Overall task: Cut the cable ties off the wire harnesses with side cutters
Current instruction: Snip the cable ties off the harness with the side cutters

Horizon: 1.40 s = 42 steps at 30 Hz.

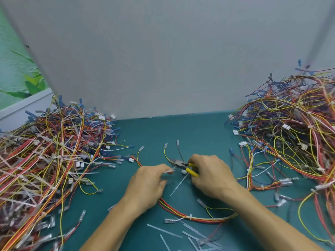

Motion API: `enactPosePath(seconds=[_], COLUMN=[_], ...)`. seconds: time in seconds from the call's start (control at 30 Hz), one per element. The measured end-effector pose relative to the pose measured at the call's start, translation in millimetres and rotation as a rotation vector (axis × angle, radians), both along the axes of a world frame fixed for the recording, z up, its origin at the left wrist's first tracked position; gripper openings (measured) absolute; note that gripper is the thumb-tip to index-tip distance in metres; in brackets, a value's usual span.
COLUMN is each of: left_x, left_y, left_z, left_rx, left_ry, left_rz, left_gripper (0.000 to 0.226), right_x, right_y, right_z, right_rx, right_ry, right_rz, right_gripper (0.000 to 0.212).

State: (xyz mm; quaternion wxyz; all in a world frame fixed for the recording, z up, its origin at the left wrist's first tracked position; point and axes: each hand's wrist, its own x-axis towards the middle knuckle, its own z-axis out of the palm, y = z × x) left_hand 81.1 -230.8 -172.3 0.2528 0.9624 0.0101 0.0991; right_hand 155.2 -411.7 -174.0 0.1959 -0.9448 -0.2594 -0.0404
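At six o'clock, the light, floppy red-and-yellow wire harness (208, 218) is pinched by the left hand (146, 185) just beside its stiff translucent plastic cable tie (179, 184), probably the best hold; yellow-handled steel side cutters (183, 164) are gripped by the right hand (212, 176).

**Hand-work bench in an electrical wiring workshop.** A teal bench mat (199, 134) backs onto a plain grey partition (163, 60). Two large heaps of wire harnesses flank the working space, the left heap (54, 151) and the right heap (290, 133). Each is a tangle of red, yellow, blue and white leads ending in sleeved terminals and white plug housings. Clipped tie tails (164, 230) lie scattered on the mat at the near edge. At centre, the right hand (212, 176) grips yellow-handled side cutters (183, 164). The left hand (146, 185) pinches a white cable tie (169, 171) on a single harness (204, 218) laid between the heaps.
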Motion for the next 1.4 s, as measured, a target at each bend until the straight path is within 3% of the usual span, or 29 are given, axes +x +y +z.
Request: enactPosePath(seconds=[0.13,0.27,0.43,0.63,0.87,1.17,1.4], left_x=[9.9,15.5,17.6,21.9,23.4,26.0,29.7], left_y=[-8.9,-17.0,-16.9,-10.8,-7.7,-9.7,-6.7], left_z=[2.0,-0.7,-5.2,-11.8,-11.5,-12.5,-12.2], left_rx=[0.106,0.023,0.005,-0.261,-0.343,-0.37,-0.371], left_ry=[-0.036,-0.133,-0.215,-0.116,-0.04,-0.055,0.001], left_rz=[-0.052,-0.129,-0.191,-0.162,-0.164,-0.141,-0.104], left_gripper=[0.04,0.035,0.025,0.017,0.015,0.01,0.028], right_x=[4.4,10.8,10.3,11.6,6.6,-9.4,-11.8], right_y=[-4.7,-13.1,-12.0,-25.0,-58.4,-60.0,-55.3], right_z=[2.0,8.9,11.1,25.0,40.1,18.8,14.8], right_rx=[0.134,0.274,0.236,0.322,0.025,-0.237,-0.31], right_ry=[0.171,0.291,0.3,0.329,0.038,-0.015,-0.114], right_rz=[-0.019,-0.002,0.041,0.024,-0.05,0.061,0.102], right_gripper=[0.029,0.017,0.016,0.018,0.007,0.024,0.026])
